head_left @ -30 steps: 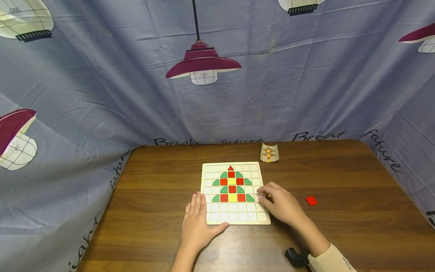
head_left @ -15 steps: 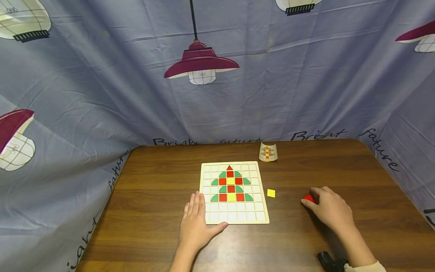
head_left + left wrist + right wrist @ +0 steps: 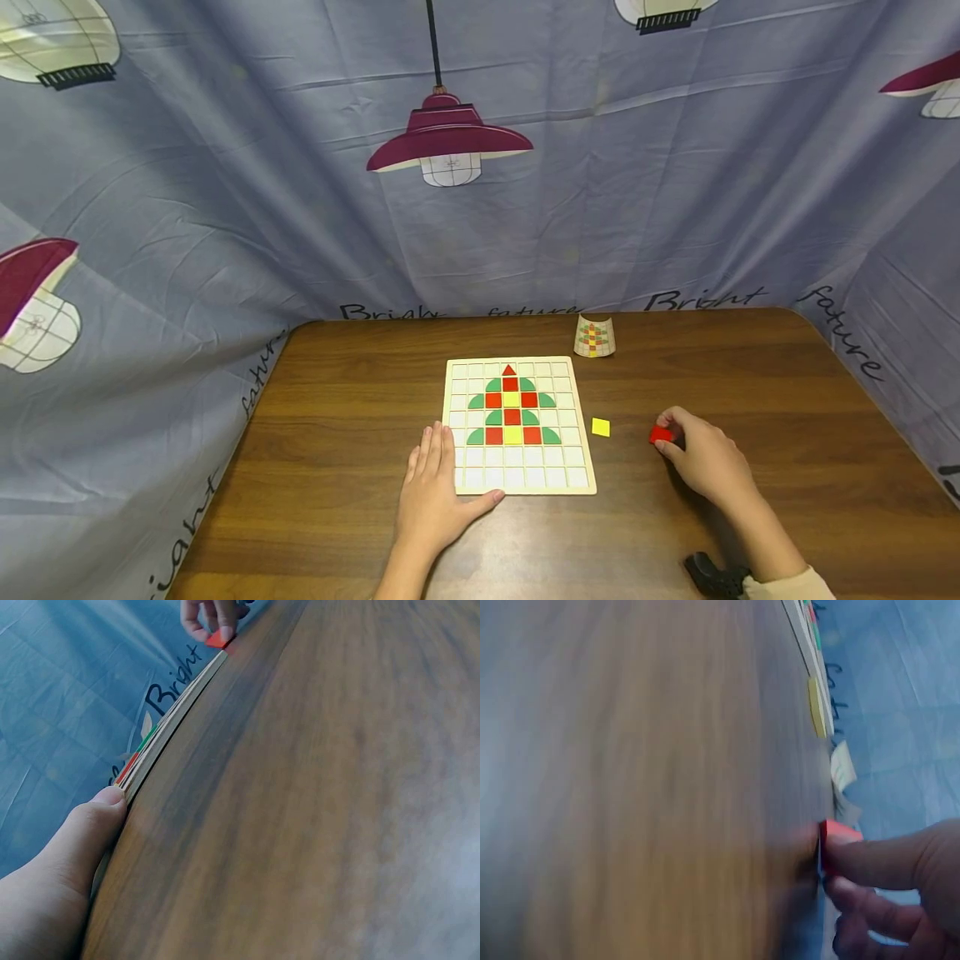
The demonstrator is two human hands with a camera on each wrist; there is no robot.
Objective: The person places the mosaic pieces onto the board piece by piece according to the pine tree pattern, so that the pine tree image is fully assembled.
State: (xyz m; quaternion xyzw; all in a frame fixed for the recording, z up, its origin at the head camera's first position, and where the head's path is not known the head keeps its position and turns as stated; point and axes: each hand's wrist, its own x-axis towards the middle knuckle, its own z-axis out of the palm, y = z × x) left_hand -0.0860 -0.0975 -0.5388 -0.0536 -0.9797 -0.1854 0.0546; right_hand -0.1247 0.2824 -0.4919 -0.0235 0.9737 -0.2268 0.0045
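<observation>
A square cream grid board (image 3: 517, 477) lies on the table, with red, yellow and green pieces forming a tree on it. My left hand (image 3: 431, 500) rests along the board's left edge, fingers straight, its thumb at the near edge. To the right of the board, my right hand (image 3: 708, 458) pinches a red square tile (image 3: 660, 434) between thumb and fingers. In the right wrist view the red tile (image 3: 840, 836) is tilted and partly covered by the thumb. A yellow square tile (image 3: 601, 427) lies on the table between the board and my right hand.
Behind the board stands a curved paper card (image 3: 595, 337) printed with a similar tree. The wooden table (image 3: 337, 417) ends at a blue-grey curtain (image 3: 480, 250) with lamp pictures. A black strap piece (image 3: 716, 575) is at the right wrist.
My right hand has left the board's right edge, where the yellow tile now lies. It has reached right, pinched the red tile and brought it slightly left. The left hand stays in place.
</observation>
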